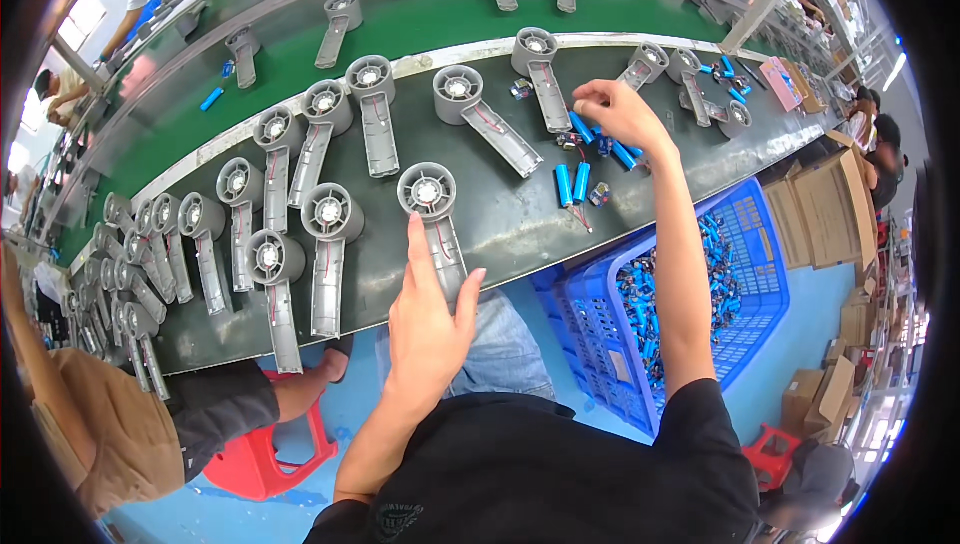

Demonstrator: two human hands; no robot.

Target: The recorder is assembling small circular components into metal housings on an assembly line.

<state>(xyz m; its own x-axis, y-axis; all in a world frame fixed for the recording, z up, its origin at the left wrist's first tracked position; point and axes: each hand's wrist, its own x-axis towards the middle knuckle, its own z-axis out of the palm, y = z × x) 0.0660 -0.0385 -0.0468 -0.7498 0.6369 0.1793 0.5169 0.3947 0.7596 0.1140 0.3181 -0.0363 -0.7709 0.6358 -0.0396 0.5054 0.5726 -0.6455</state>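
My left hand [425,329] is at a grey handheld fan housing [428,192] near the front edge of the table. Its index finger lies along one side of the open handle and its thumb along the other, hiding the handle's lower end. My right hand [628,116] hovers over a loose group of blue battery cells [573,184] with small circuit boards and wires. Its fingers are curled together at the tips; whatever they pinch, if anything, is too hidden to tell. Another fan housing [547,94] lies just left of that hand.
Many similar fan housings [330,214] crowd the left of the dark table [500,234]. A green belt [420,29] runs behind. A blue crate [765,274] of battery cells stands at my right below the edge; a co-worker [120,424] sits at left beside a red stool [262,459].
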